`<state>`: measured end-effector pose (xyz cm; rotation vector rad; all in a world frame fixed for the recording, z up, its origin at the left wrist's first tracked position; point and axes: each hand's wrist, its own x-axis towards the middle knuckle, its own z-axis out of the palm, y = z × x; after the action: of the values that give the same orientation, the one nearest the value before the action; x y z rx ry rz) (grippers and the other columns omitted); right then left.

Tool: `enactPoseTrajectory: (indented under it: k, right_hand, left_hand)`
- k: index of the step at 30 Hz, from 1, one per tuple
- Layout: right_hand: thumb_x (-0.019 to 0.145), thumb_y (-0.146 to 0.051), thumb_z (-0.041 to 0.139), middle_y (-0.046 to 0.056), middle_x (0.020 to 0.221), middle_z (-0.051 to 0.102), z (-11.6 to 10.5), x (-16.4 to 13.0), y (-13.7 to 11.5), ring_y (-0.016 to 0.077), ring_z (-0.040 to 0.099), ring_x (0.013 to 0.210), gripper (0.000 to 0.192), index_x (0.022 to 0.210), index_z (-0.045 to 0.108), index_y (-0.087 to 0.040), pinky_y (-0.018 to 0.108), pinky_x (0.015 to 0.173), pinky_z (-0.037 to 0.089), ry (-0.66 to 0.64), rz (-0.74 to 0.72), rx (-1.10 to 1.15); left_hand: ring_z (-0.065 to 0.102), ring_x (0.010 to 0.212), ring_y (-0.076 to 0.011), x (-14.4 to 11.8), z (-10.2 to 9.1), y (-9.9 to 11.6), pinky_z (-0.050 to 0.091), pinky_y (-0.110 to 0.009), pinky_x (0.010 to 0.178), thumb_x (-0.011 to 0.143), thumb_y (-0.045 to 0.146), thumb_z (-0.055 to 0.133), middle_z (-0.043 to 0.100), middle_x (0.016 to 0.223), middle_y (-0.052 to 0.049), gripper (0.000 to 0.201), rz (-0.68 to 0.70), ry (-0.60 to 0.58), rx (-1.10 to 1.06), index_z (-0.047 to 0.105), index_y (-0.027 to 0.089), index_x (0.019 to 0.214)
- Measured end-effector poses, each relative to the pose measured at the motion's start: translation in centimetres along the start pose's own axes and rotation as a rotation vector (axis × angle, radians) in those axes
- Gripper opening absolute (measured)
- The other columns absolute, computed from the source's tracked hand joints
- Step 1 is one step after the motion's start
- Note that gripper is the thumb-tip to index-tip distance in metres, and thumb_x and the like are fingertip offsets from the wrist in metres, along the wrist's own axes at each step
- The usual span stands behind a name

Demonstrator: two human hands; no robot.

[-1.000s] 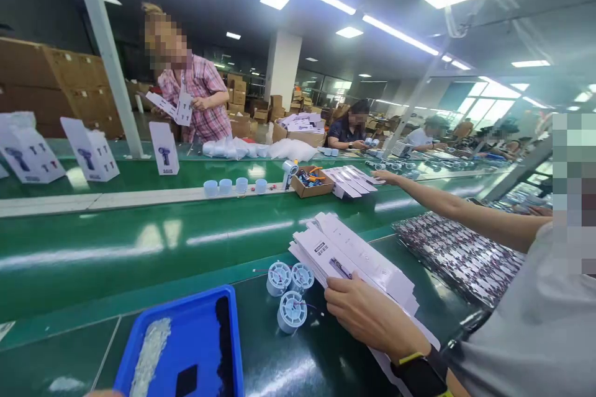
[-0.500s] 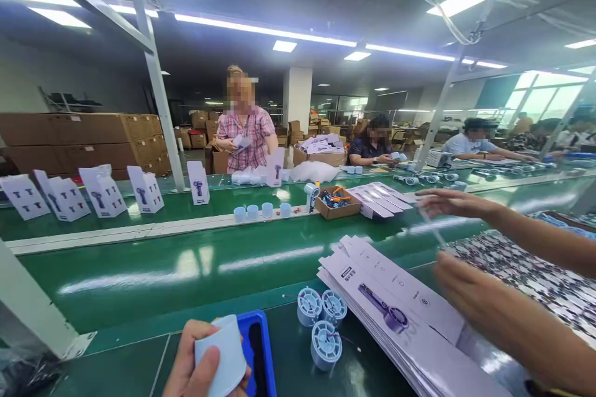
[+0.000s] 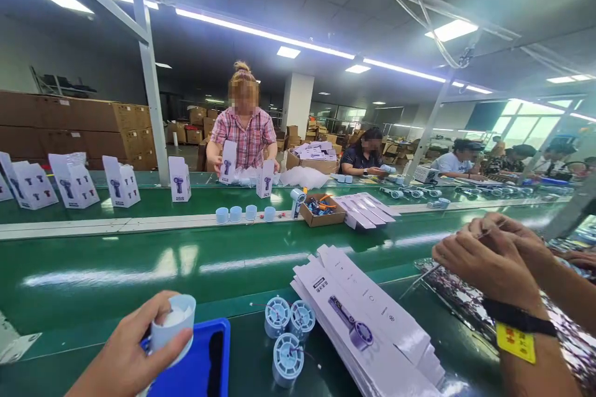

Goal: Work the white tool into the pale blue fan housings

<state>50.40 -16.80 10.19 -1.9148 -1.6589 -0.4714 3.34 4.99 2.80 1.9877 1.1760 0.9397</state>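
One pale cup held above the tray

My left hand (image 3: 121, 356) has its grip clenched around the pale blue cup (image 3: 173, 324), just over the blue tray (image 3: 198, 363) on the bench (image 3: 56, 369). My right hand is unseen. I'd keep the cup upright and my fingers off its open rim.

In front of me, three round fan parts (image 3: 286, 332) lie beside a stack of flat white cartons (image 3: 367, 322) on the green table (image 3: 326, 372). Across the green belt (image 3: 139, 260), four small blue cups (image 3: 245, 213) stand in a row near a brown box (image 3: 323, 211). Folded white boxes (image 3: 74, 181) stand at left. A person in a checked shirt (image 3: 246, 136) stands behind.
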Motion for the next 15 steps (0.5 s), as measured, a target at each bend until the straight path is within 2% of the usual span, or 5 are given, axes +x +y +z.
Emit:
enactPoseTrajectory:
  k: [3,7,11,13,15]
  right_hand:
    - [0.078,-0.031,-0.015,-0.007,0.049,0.046,0.6,0.6,1.4,0.0052,0.065,0.063,0.081,0.050,0.054,0.000,0.016,0.050,0.028,0.198,0.161,0.155]
    - [0.089,-0.042,0.014,-0.005,0.052,0.057,1.4,0.7,2.3,0.0118,0.068,0.086,0.068,0.045,0.060,-0.017,0.017,0.061,0.043,0.547,0.434,0.487]
    - [0.086,-0.037,0.011,-0.004,0.070,0.066,1.8,-0.3,3.5,0.0188,0.065,0.098,0.067,0.062,0.070,-0.013,0.023,0.063,0.049,0.478,0.499,0.750]
    - [0.082,-0.031,0.003,-0.005,0.071,0.065,1.5,-0.9,4.1,0.0178,0.064,0.097,0.073,0.069,0.072,-0.011,0.024,0.063,0.045,0.437,0.527,0.770]
    - [0.084,-0.032,0.006,-0.005,0.077,0.069,0.9,-1.6,4.1,0.0168,0.064,0.099,0.071,0.077,0.075,-0.018,0.025,0.065,0.045,0.440,0.515,0.705]
  left_hand:
    - [0.056,0.066,-0.0206,3.8,0.7,-1.0,0.043,-0.029,0.061,0.069,0.061,0.061,0.063,0.086,-0.005,0.048,0.033,-0.117,0.241,0.045,0.023,0.093]
    - [0.060,0.077,-0.0244,10.2,3.1,-3.7,0.044,-0.031,0.070,0.071,0.047,0.059,0.064,0.088,-0.006,0.039,0.076,-0.446,0.482,0.048,0.020,0.097]
    - [0.061,0.098,-0.0297,15.1,5.9,-5.6,0.044,-0.035,0.083,0.066,0.039,0.059,0.063,0.105,-0.011,0.044,0.094,-0.570,0.581,0.061,0.018,0.105]
    - [0.062,0.098,-0.0299,16.1,6.9,-5.7,0.045,-0.035,0.083,0.069,0.046,0.057,0.063,0.108,-0.014,0.056,0.089,-0.602,0.557,0.061,0.017,0.116]
    - [0.063,0.097,-0.0295,16.2,7.2,-5.5,0.046,-0.037,0.085,0.073,0.053,0.052,0.063,0.110,-0.016,0.065,0.083,-0.624,0.521,0.056,0.015,0.126]
